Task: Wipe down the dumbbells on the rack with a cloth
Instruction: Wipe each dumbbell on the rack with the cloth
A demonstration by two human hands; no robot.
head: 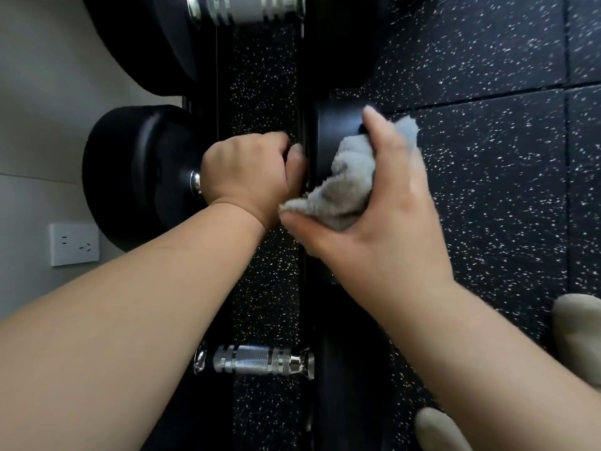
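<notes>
— What is underfoot?
— A black rubber floor flecked with white, laid in large tiles. Their seams show as thin dark lines. The same flecked rubber shows between the dumbbell heads, under the handles.

— And the room?
— A plain pale grey wall runs down the left side. A white socket is set in it, just beside the outer head of the middle dumbbell.

— Any writing to read?
— The socket plate shows only its slots. The dumbbell heads are too dark to read anything on them.

— Where are the dumbbells?
— Three lie side by side across a dark rack rail. The upper dumbbell and the lower dumbbell show ridged chrome handles between black round heads.

— The hands?
— The left hand is curled tight round the handle of the middle dumbbell, covering it. Only a chrome collar shows at the wrist side. The right hand clutches a bunched grey cloth, thumb under and fingers over. It presses the cloth against the inner face of that dumbbell's right head.

— Anything else?
— Two pale rounded shapes sit on the floor at the lower right. I cannot tell what they are.
</notes>
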